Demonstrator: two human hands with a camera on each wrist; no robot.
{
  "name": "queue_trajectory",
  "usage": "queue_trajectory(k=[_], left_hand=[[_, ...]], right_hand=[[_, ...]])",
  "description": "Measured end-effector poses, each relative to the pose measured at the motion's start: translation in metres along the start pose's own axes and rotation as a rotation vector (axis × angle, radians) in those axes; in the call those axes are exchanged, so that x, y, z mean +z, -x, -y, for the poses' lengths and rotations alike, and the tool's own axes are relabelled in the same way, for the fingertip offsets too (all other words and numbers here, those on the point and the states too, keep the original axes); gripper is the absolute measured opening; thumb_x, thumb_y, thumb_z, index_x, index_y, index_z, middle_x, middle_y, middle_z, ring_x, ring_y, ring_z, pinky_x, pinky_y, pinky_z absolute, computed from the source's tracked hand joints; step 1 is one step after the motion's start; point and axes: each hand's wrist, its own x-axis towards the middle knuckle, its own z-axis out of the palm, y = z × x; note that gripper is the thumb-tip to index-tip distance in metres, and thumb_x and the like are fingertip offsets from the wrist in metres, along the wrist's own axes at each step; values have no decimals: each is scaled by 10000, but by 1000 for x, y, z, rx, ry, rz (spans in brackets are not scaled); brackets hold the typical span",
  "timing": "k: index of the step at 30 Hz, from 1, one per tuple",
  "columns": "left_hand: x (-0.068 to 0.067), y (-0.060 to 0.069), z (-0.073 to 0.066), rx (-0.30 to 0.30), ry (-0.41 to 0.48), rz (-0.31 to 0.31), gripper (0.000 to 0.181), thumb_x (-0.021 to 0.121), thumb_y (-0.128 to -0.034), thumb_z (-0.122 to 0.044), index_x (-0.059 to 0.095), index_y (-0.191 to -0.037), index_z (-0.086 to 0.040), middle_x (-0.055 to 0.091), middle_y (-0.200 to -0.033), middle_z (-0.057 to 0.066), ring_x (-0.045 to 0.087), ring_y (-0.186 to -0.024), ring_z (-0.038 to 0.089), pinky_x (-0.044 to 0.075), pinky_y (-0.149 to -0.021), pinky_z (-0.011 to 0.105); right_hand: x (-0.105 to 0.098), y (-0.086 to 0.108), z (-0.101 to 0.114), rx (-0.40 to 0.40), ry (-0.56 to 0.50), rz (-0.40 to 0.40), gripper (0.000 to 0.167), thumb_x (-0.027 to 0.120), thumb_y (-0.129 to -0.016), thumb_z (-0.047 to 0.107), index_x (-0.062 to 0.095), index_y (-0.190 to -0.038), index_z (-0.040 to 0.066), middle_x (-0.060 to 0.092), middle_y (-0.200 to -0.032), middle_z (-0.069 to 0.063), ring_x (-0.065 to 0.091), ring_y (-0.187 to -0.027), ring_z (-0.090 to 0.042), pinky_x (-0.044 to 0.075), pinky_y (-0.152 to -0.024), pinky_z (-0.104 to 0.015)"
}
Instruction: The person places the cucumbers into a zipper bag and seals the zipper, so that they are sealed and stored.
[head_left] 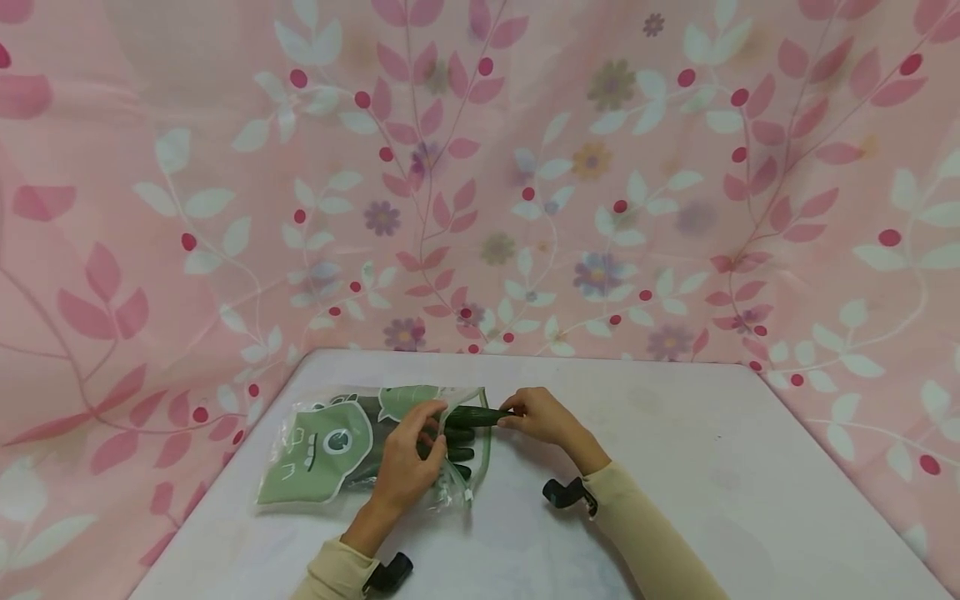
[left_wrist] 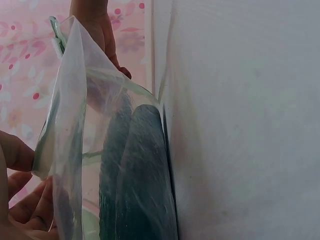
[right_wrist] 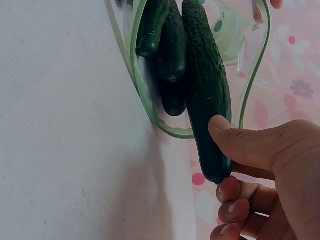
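Observation:
A clear zip bag (head_left: 315,487) with a green cartoon print lies on the table, its mouth facing right. Several dark green cucumbers (right_wrist: 172,60) are inside it. One cucumber (right_wrist: 207,95) sticks partly out of the mouth, and my right hand (head_left: 546,417) pinches its outer end between thumb and fingers. My left hand (head_left: 411,458) pinches the upper edge of the bag near the mouth, which stands apart from the lower edge. In the left wrist view, cucumbers (left_wrist: 140,175) show through the clear plastic. The far ends of the cucumbers are hidden by the printed part.
The white-covered table (head_left: 675,467) extends to the right and in front of the bag. A pink floral curtain (head_left: 480,183) hangs behind the table. Black wrist cameras (head_left: 566,493) sit at both sleeves.

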Motion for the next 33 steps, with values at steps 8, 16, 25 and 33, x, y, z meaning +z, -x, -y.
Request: queue_trajectory(k=[8,16,25,33], left_hand=[[1,-1,0,24,4,-1,509,701,-836,150,626,-1326,38,641,-1292,135,645,-951,242,566,-684,338],[0,0,2,31,0,-8,518,705,-829,150,629,-1327,31,648,-1274,129,639,-930,226,569,-677,341],[-1,1,3,30,-6,-17,522,720,-820,154,635,-1320,30,658,-1244,128,641,-926,216,568,-675,328],[1,1,3,36,2,-8,512,711,-834,141,628,-1326,28,653,-1253,128,644,-940,218,563,-683,319]], right_hand=[[-2,0,0,-14,3,-3,169,794,-929,140,800,-1050,22,649,-820,43,489,-694,-103,425,-621,-285],[3,0,0,-27,7,-49,152,797,-925,135,802,-1022,18,684,-858,21,547,-737,-95,485,-675,-297],[10,-2,2,-36,37,-106,139,799,-919,131,814,-1022,39,668,-828,35,539,-717,-101,477,-663,-298],[18,-2,4,-32,50,-166,127,800,-920,128,822,-1015,47,658,-817,42,524,-709,-101,471,-652,-296]])
